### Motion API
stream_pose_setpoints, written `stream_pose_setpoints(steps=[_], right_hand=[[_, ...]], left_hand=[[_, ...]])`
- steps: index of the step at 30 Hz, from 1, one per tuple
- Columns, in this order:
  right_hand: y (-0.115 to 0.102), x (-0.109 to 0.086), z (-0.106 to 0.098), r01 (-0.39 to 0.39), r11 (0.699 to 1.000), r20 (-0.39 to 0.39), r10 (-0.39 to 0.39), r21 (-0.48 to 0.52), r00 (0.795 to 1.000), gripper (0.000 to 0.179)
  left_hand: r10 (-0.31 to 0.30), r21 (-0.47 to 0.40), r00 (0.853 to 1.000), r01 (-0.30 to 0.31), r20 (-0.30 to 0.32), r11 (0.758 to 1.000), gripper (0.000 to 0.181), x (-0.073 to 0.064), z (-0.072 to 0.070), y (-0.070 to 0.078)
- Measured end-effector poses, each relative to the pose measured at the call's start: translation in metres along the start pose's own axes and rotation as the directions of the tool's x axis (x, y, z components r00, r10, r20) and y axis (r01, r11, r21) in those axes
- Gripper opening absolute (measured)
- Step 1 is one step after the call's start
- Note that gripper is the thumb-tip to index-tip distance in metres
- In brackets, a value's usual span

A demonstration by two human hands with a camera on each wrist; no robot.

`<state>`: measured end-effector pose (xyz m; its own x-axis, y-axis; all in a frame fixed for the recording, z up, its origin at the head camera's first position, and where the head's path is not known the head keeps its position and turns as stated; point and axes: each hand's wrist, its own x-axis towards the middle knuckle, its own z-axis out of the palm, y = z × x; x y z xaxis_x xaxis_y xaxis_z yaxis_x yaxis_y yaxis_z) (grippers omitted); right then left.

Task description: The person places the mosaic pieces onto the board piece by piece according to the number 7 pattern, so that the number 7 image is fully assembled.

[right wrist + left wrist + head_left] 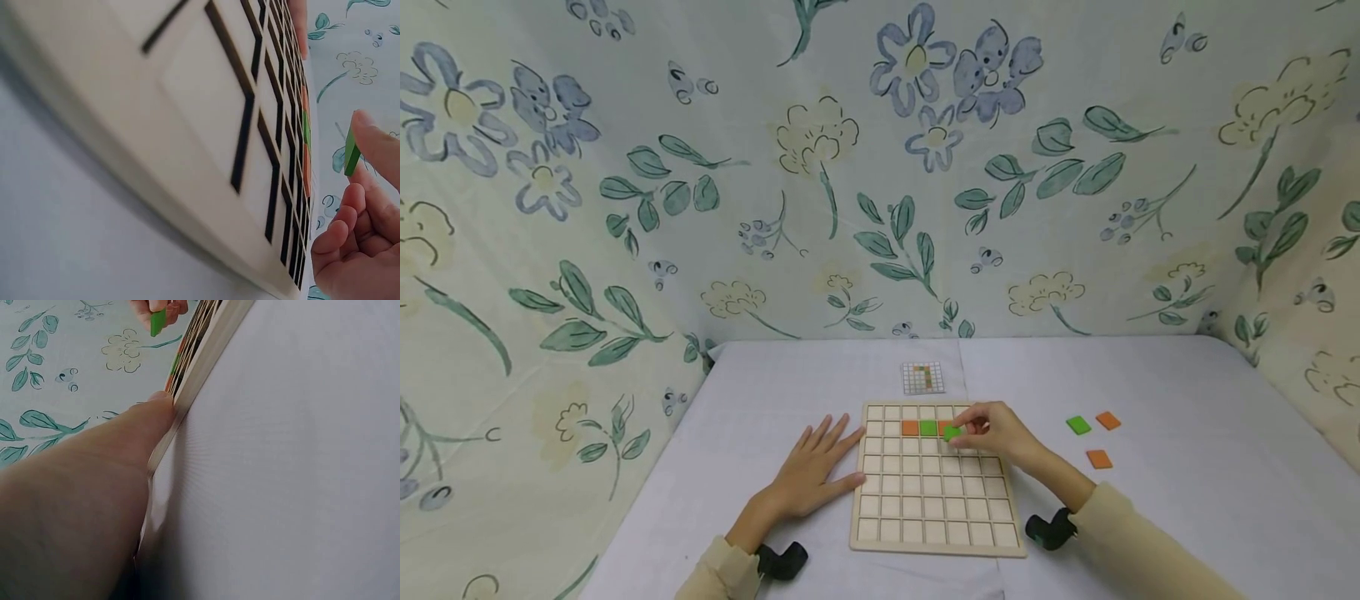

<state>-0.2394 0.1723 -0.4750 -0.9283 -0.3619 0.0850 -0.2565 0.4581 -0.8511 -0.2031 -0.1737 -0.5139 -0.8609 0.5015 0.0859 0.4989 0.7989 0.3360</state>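
A wooden grid board [921, 506] lies on the white table. In its second row from the far edge sit an orange tile [910, 427], a green tile [928, 427] and another orange tile [943, 427], side by side. My right hand [996, 433] pinches a second green tile [952, 433] between thumb and finger, just over that row; the right wrist view shows this green tile [352, 150] raised off the board. My left hand [814, 471] lies spread on the table, thumb and fingertips touching the board's left edge.
Beyond the board lies a small card [922, 378] printed with a coloured grid. To the right of the board are a loose green tile [1078, 425] and two orange tiles, one farther [1108, 421] and one nearer [1100, 459]. Floral cloth [850, 208] hangs behind the table.
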Motion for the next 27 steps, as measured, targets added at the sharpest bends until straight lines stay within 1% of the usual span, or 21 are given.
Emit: stream_pose_setpoints(steps=[5,8,12,15,18,27], right_hand=[[0.004,0.002,0.004,-0.012,1.0,0.013,0.012,-0.006,1.0,0.025],[0.006,0.003,0.005,-0.007,1.0,0.025,0.007,-0.001,1.0,0.026],[0.009,0.004,0.006,0.016,1.0,0.035,-0.015,-0.019,0.999,0.027],[0.01,0.004,0.007,0.035,0.998,0.033,-0.033,-0.047,0.999,0.027],[0.01,0.004,0.007,0.034,0.997,0.026,-0.032,-0.065,0.999,0.026],[0.008,0.003,0.01,0.036,0.997,0.018,-0.035,-0.067,0.999,0.025]], left_hand=[[0.016,-0.015,1.0,-0.016,-0.012,1.0,0.074,0.0,0.0,0.001],[0.006,0.0,1.0,-0.006,-0.003,1.0,0.075,0.0,0.001,0.0],[-0.012,0.016,1.0,0.012,0.006,1.0,0.076,0.001,0.002,-0.002],[-0.014,0.007,1.0,0.014,0.004,1.0,0.077,0.001,0.003,-0.002],[-0.014,0.006,1.0,0.014,0.005,1.0,0.077,0.001,0.003,-0.002],[-0.009,0.006,1.0,0.009,-0.004,1.0,0.076,0.0,0.002,-0.001]])
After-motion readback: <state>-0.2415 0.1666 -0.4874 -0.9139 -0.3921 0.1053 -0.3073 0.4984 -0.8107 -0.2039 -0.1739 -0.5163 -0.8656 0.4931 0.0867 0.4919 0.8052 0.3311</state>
